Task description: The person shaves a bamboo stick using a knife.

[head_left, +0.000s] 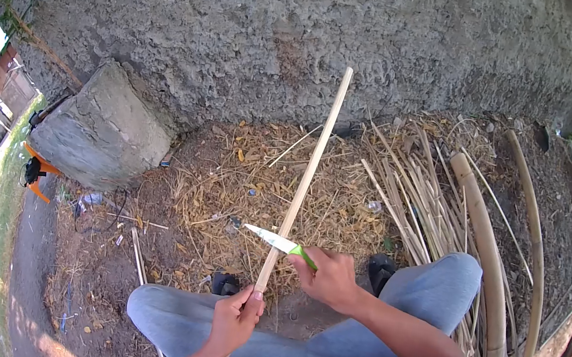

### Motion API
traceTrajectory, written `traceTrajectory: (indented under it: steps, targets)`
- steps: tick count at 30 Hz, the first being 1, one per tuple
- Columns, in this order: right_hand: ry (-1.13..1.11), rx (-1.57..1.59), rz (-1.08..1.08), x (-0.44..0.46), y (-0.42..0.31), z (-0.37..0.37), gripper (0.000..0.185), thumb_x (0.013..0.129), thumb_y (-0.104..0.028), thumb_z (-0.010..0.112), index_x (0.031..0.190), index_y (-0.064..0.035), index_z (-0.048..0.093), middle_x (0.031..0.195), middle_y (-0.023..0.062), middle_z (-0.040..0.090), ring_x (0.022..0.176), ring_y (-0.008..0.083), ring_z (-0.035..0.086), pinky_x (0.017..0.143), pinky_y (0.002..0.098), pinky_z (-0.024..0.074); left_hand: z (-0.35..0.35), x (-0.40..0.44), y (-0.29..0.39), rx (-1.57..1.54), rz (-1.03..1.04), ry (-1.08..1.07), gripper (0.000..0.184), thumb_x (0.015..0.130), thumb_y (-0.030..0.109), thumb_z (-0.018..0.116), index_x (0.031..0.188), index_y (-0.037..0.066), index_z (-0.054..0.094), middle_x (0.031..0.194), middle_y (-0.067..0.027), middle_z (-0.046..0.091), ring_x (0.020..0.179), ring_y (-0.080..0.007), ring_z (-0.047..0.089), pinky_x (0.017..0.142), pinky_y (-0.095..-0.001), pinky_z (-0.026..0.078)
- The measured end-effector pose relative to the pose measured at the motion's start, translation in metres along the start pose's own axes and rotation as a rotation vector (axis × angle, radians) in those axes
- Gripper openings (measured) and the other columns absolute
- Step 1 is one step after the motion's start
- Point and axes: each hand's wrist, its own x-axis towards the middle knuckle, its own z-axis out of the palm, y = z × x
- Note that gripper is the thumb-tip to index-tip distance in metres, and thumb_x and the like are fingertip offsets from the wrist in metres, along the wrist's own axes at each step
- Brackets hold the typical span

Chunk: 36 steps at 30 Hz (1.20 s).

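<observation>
A long pale bamboo strip point(314, 160) slants upward from between my knees toward the wall. My left hand point(236, 319) is wrapped round its lower part. To the right, my right hand point(328, 278) grips a knife point(275, 240) by its green handle. The knife's blade points left and lies across the strip, a little above my left hand. Whether the edge touches the strip cannot be made out.
A rough grey wall point(250, 29) stands ahead, with a concrete block point(105, 126) at the left. Split bamboo strips point(423, 194) and thick bamboo poles point(486, 269) lie at the right. Shavings point(224, 183) cover the ground. My jeans-clad knees point(435, 283) flank the work.
</observation>
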Motion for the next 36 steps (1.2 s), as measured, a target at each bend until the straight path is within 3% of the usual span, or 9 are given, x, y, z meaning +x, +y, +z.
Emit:
traceTrajectory:
  steps: [2,6,8,11,15,18,22,28,36]
  targets:
    - [0.017,-0.021,0.149,0.011,0.007,-0.005,0.026,0.091,-0.031,0.072,0.082,-0.0074,0.067,0.059,0.0091,0.062,0.043,0.0267,0.059,0.039,0.0391,0.0441,-0.001,0.002,-0.009,0.053,0.036,-0.001,0.021,0.105,0.015,0.052,0.097,0.000,0.063,0.070,0.0038,0.054,0.057,-0.0019,0.045,0.051,-0.0191,0.038]
    - [-0.066,-0.047,-0.121,-0.011,-0.026,0.002,0.026,0.090,-0.032,0.072,0.081,-0.0082,0.067,0.059,0.0082,0.063,0.042,0.0266,0.059,0.038,0.0386,0.0441,0.003,0.006,-0.007,0.103,0.181,-0.001,0.022,0.105,0.017,0.052,0.101,0.000,0.065,0.070,0.0035,0.054,0.057,-0.0014,0.046,0.051,-0.0192,0.039]
    - [-0.080,-0.057,-0.108,-0.004,-0.022,-0.002,0.025,0.090,-0.031,0.073,0.081,-0.0085,0.067,0.059,0.0071,0.063,0.042,0.0258,0.060,0.037,0.0383,0.0433,0.004,0.009,-0.002,0.083,0.155,0.018,0.022,0.105,0.017,0.053,0.101,0.000,0.066,0.069,0.0033,0.055,0.057,-0.0015,0.046,0.051,-0.0195,0.039]
    - [0.154,-0.135,0.126,0.020,-0.001,-0.011,0.026,0.090,-0.033,0.073,0.080,-0.0091,0.068,0.057,0.0050,0.062,0.041,0.0240,0.059,0.036,0.0383,0.0419,0.006,0.006,-0.001,0.037,0.139,0.035,0.022,0.105,0.018,0.053,0.102,0.000,0.066,0.069,0.0032,0.055,0.058,-0.0018,0.047,0.051,-0.0202,0.039]
    - [-0.027,-0.159,-0.082,0.011,-0.027,-0.026,0.026,0.089,-0.034,0.074,0.082,-0.0093,0.069,0.058,0.0052,0.063,0.041,0.0233,0.059,0.036,0.0379,0.0422,0.004,0.012,0.003,0.099,0.228,0.054,0.022,0.105,0.018,0.054,0.104,-0.001,0.066,0.069,0.0034,0.055,0.059,-0.0024,0.046,0.053,-0.0211,0.039]
    - [0.046,-0.114,-0.101,0.008,-0.035,-0.020,0.026,0.088,-0.034,0.075,0.081,-0.0092,0.069,0.058,0.0054,0.063,0.041,0.0236,0.059,0.036,0.0378,0.0427,0.005,0.008,0.012,0.064,0.227,0.082,0.022,0.105,0.017,0.054,0.107,-0.001,0.066,0.070,0.0032,0.054,0.061,-0.0029,0.046,0.054,-0.0211,0.039]
    - [0.078,-0.148,0.125,0.016,-0.013,-0.012,0.025,0.088,-0.032,0.075,0.081,-0.0089,0.069,0.059,0.0058,0.063,0.041,0.0252,0.059,0.037,0.0380,0.0435,0.004,0.004,0.008,0.062,0.154,0.079,0.021,0.104,0.016,0.055,0.107,-0.001,0.066,0.070,0.0028,0.054,0.062,-0.0033,0.047,0.055,-0.0211,0.040]
    - [-0.008,-0.124,-0.108,0.000,-0.026,0.000,0.025,0.085,-0.034,0.077,0.081,-0.0113,0.069,0.060,0.0039,0.063,0.040,0.0226,0.058,0.036,0.0366,0.0423,0.001,0.007,-0.004,0.108,0.212,0.128,0.022,0.101,0.010,0.060,0.110,-0.010,0.064,0.066,0.0000,0.052,0.061,-0.0042,0.045,0.052,-0.0242,0.039]
    - [0.058,-0.149,0.178,0.015,-0.004,0.000,0.028,0.093,-0.036,0.068,0.080,-0.0117,0.069,0.057,0.0073,0.063,0.040,0.0252,0.059,0.036,0.0396,0.0428,0.000,0.002,-0.017,0.132,0.078,0.076,0.017,0.102,0.011,0.057,0.103,-0.004,0.064,0.070,0.0018,0.054,0.062,-0.0033,0.046,0.053,-0.0219,0.038]
